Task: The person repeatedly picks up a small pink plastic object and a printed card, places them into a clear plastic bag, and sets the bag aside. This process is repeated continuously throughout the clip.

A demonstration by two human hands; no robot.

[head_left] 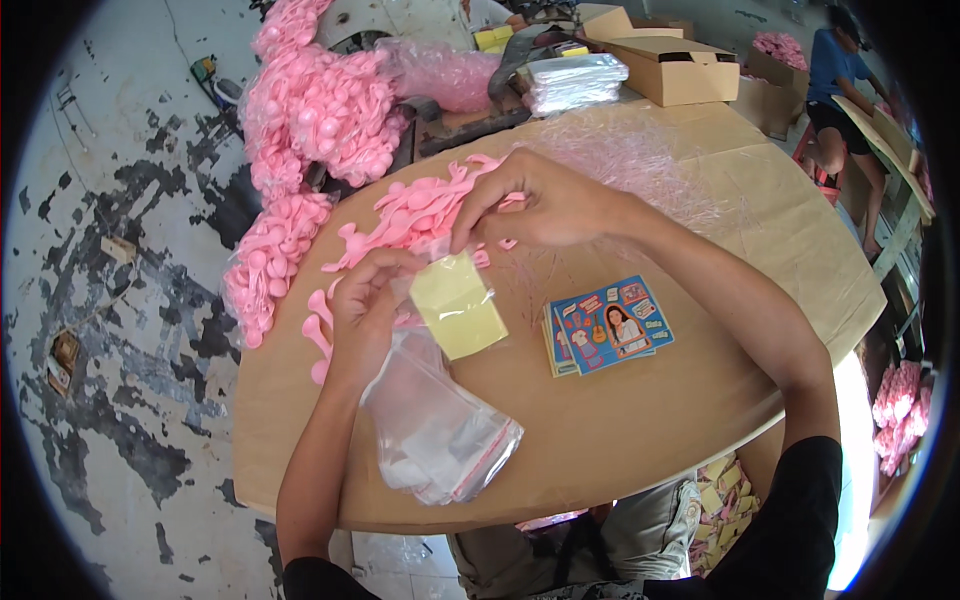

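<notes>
A yellow card [458, 305] sits inside a small clear plastic bag, held up over the table. My left hand [368, 300] grips the bag's left side between thumb and fingers. At the bag's upper edge, my right hand [535, 205] is closed in a pinch, the fingertips touching the clear film. Below my left hand lies a stack of clear plastic bags [440, 430] with a reddish strip along one edge. Pink pieces with rounded heads and narrow stems [420, 205] are heaped behind my hands. To the right rests a small stack of blue printed cards [608, 325].
Clear and pinkish thin strands [640, 165] spread over the far right of the brown-covered table [600, 440]. Bulging bags of pink pieces [320, 120] crowd its far left edge. Cardboard boxes [680, 75] and packed clear bags [575, 80] stand behind. Another person [838, 80] sits at far right.
</notes>
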